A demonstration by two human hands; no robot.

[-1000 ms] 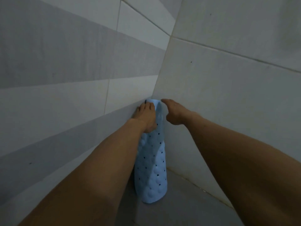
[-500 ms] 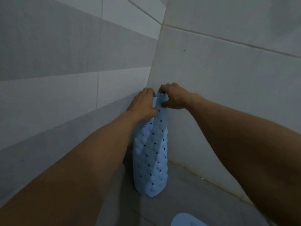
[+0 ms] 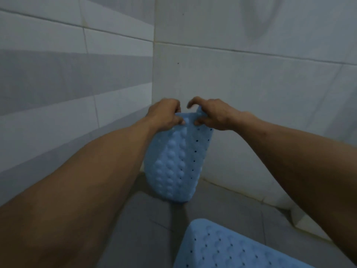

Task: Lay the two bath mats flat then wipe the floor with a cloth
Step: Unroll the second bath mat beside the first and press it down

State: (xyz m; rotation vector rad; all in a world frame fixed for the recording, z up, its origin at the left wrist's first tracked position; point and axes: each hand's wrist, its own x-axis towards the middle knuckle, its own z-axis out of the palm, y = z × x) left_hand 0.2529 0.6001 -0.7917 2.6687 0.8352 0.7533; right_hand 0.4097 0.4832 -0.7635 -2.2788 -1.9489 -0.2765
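A light blue bubbled bath mat (image 3: 173, 163) with small holes hangs upright in the tiled corner, curved, its lower end just above the grey floor (image 3: 146, 229). My left hand (image 3: 166, 114) grips its top edge on the left. My right hand (image 3: 210, 115) pinches the same top edge on the right. A second blue bath mat (image 3: 228, 246) lies flat on the floor at the bottom, partly cut off by the frame. No cloth is in view.
Grey and white striped wall tiles (image 3: 58, 84) close the left side, and a white tiled wall (image 3: 251, 84) closes the right. The two meet in a corner directly behind the held mat.
Both hands have closed on the mat's top edge and pulled it away from the corner toward me. The view has tilted down, bringing the second mat on the floor into sight.
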